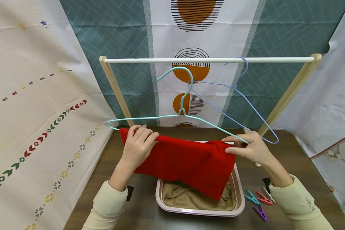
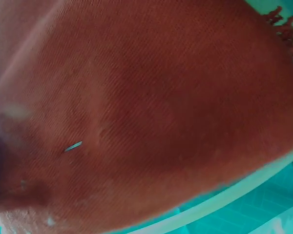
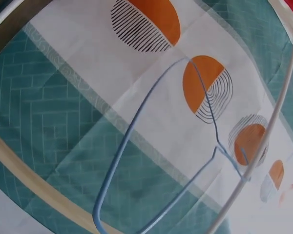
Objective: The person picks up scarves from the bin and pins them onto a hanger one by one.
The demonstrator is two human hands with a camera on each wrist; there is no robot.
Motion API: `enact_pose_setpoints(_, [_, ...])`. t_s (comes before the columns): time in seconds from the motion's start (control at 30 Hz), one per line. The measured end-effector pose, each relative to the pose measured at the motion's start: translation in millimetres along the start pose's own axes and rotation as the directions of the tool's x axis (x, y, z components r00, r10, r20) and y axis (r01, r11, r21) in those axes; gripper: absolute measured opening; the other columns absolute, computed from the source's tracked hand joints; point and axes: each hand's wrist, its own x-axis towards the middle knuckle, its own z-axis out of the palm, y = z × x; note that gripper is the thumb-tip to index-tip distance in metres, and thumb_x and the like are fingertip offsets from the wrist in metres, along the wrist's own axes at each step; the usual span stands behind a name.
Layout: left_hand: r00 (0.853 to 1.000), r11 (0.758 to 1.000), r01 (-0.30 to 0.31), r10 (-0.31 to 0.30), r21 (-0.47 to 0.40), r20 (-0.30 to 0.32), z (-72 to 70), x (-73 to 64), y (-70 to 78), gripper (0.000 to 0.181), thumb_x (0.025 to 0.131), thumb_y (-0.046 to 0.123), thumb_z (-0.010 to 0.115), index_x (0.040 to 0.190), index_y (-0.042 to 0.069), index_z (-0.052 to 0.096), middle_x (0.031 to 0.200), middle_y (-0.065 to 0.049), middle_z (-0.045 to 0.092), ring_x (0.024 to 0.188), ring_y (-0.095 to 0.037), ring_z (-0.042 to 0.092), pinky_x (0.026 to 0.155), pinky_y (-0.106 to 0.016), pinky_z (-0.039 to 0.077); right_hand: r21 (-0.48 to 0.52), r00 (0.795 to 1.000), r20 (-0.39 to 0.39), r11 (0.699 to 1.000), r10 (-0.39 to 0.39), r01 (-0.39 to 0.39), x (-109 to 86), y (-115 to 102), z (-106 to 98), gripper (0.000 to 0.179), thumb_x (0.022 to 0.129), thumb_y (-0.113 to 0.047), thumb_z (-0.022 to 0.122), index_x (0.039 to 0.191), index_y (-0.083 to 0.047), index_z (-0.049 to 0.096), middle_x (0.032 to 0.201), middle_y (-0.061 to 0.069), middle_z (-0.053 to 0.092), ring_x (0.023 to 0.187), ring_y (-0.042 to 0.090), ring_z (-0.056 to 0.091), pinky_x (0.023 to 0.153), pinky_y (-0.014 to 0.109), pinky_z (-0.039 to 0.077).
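Observation:
A folded red scarf (image 1: 187, 159) hangs over the lower bar of a mint-green hanger (image 1: 155, 117), whose hook points up and rests on nothing. My left hand (image 1: 136, 147) grips the scarf's top edge toward the hanger's left end, fingers bent over the fold. At the other end, my right hand (image 1: 251, 149) holds the hanger's right corner, thumb and fingers against the scarf's upper corner. Red fabric (image 2: 161, 97) fills most of the left wrist view, with a bit of fringe (image 2: 285, 29) at its upper right.
A blue hanger (image 1: 254, 108) hangs on the white rod (image 1: 161, 60) of a wooden-legged rack behind. Below the scarf stands a pink basin (image 1: 199, 212) with brown cloth (image 1: 187, 195) inside. Several clothespins (image 1: 260, 212) lie on the dark table near my right sleeve.

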Motion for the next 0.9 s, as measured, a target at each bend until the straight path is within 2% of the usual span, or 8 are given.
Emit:
enact_pose_setpoints(0.1, [1.000, 1.000, -0.011, 0.011, 0.005, -0.024, -1.3, 4.0, -0.3, 0.021, 0.093, 0.020, 0.050, 0.086, 0.005, 0.061, 0.076, -0.010, 0.056, 0.074, -0.029, 0.053, 0.077, -0.049, 0.041, -0.092, 0.998, 0.037, 0.995, 0.054, -0.050, 1.2, -2.7, -1.0, 0.028, 0.062, 0.013, 0.074, 0.080, -0.008, 0.070, 0.050, -0.003, 0.033, 0.045, 0.005, 0.027, 0.039, 0.023, 0.021])
enact_pose_setpoints(0.23, [0.999, 1.000, -0.022, 0.022, 0.010, -0.026, -4.3, 7.1, -2.2, 0.020, 0.093, 0.020, 0.050, 0.086, 0.005, 0.061, 0.075, -0.010, 0.056, 0.071, -0.028, 0.053, 0.077, -0.049, 0.041, -0.160, 0.991, 0.099, 0.984, 0.092, -0.075, 3.7, -7.8, -5.4, 0.025, 0.065, 0.012, 0.072, 0.073, -0.011, 0.066, 0.050, -0.005, 0.034, 0.048, -0.001, 0.028, 0.039, 0.023, 0.023])
enact_pose_setpoints(0.43, [0.999, 1.000, -0.022, 0.022, 0.005, -0.023, -7.3, 6.2, -5.5, 0.021, 0.093, 0.021, 0.050, 0.085, 0.005, 0.061, 0.074, -0.010, 0.055, 0.069, -0.027, 0.052, 0.077, -0.050, 0.041, -0.153, 0.981, 0.161, 0.985, 0.106, -0.081, 5.1, -13.3, -16.4, 0.030, 0.068, 0.015, 0.065, 0.071, -0.015, 0.062, 0.051, -0.006, 0.036, 0.048, 0.001, 0.032, 0.042, 0.024, 0.028])
enact_pose_setpoints(0.53, [1.000, 1.000, -0.017, 0.017, -0.006, -0.018, -6.9, 6.4, -5.7, 0.021, 0.093, 0.021, 0.050, 0.086, 0.004, 0.061, 0.075, -0.010, 0.055, 0.069, -0.027, 0.052, 0.076, -0.048, 0.041, -0.099, 0.979, 0.168, 0.990, 0.112, -0.097, 5.6, -12.5, -20.5, 0.026, 0.073, 0.014, 0.063, 0.074, -0.012, 0.064, 0.049, -0.005, 0.039, 0.043, 0.004, 0.035, 0.040, 0.022, 0.030])
enact_pose_setpoints(0.6, [1.000, 1.000, -0.007, 0.007, -0.016, -0.010, -6.7, 7.1, -5.1, 0.022, 0.093, 0.021, 0.050, 0.086, 0.004, 0.062, 0.075, -0.010, 0.055, 0.069, -0.027, 0.052, 0.074, -0.047, 0.041, -0.029, 0.984, 0.158, 0.996, 0.085, -0.082, 5.7, -9.6, -22.5, 0.022, 0.079, 0.013, 0.057, 0.078, -0.007, 0.065, 0.049, -0.002, 0.041, 0.041, 0.007, 0.038, 0.039, 0.022, 0.033])
enact_pose_setpoints(0.73, [0.999, 1.000, 0.017, -0.017, -0.015, 0.033, -7.0, 9.0, -1.9, 0.020, 0.092, 0.022, 0.053, 0.088, 0.005, 0.063, 0.076, -0.009, 0.058, 0.071, -0.027, 0.054, 0.073, -0.043, 0.043, 0.140, 0.995, 0.096, 0.990, -0.030, 0.017, 5.0, -0.1, -24.3, 0.026, 0.090, 0.012, 0.039, 0.080, 0.002, 0.061, 0.049, 0.003, 0.040, 0.039, 0.010, 0.041, 0.037, 0.021, 0.036])
enact_pose_setpoints(0.83, [0.998, 1.000, 0.019, -0.019, 0.002, 0.057, -5.7, 10.0, 1.8, 0.016, 0.089, 0.020, 0.059, 0.089, 0.005, 0.063, 0.077, -0.009, 0.058, 0.072, -0.026, 0.054, 0.074, -0.042, 0.044, 0.220, 0.993, 0.021, 0.970, -0.114, 0.107, 3.8, 6.4, -23.9, 0.029, 0.092, 0.013, 0.033, 0.077, 0.005, 0.057, 0.050, 0.004, 0.037, 0.038, 0.011, 0.041, 0.034, 0.020, 0.034])
enact_pose_setpoints(0.9, [0.999, 1.000, 0.012, -0.013, 0.012, 0.045, -3.9, 9.3, 4.2, 0.014, 0.087, 0.019, 0.060, 0.088, 0.004, 0.063, 0.077, -0.009, 0.058, 0.072, -0.026, 0.054, 0.074, -0.043, 0.044, 0.243, 0.989, -0.034, 0.959, -0.141, 0.145, 4.1, 8.2, -23.3, 0.029, 0.091, 0.015, 0.033, 0.076, 0.006, 0.057, 0.051, 0.004, 0.037, 0.037, 0.011, 0.040, 0.033, 0.020, 0.033])
